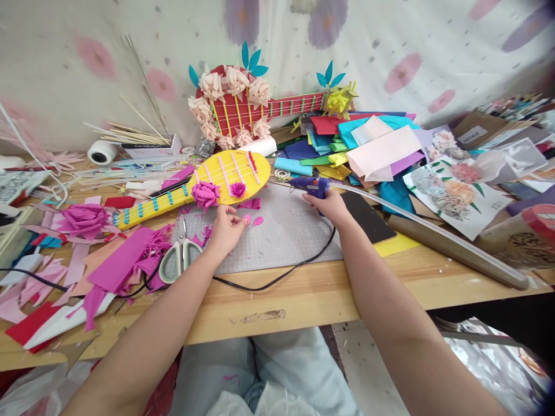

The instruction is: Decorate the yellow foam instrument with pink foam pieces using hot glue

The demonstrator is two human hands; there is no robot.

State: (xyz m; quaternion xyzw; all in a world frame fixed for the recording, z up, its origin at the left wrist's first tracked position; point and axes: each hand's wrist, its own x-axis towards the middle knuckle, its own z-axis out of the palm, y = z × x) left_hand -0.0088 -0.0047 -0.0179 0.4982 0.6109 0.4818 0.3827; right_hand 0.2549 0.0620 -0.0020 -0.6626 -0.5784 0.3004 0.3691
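Note:
My right hand (333, 207) is wrapped round a blue glue gun (313, 186), its nozzle pointing left and a long clear glue stick (390, 208) running out of its back. My left hand (228, 230) is closed in a pinch on a small pink paper petal (247, 219). Another pink petal (259, 221) lies just right of those fingers on the grey cutting mat (281, 248). Behind my left hand lies a yellow paper guitar (217, 164) with pink strips, blue frets and magenta paper roses (205, 195). Grey-handled scissors (180, 254) lie left of that hand.
The gun's black cord (264, 288) loops across the mat and table edge. Magenta paper scraps (124, 260) and a large rose (85, 220) crowd the left. A red guitar with pale roses (236, 112) stands behind; coloured paper sheets (381, 147) pile up back right.

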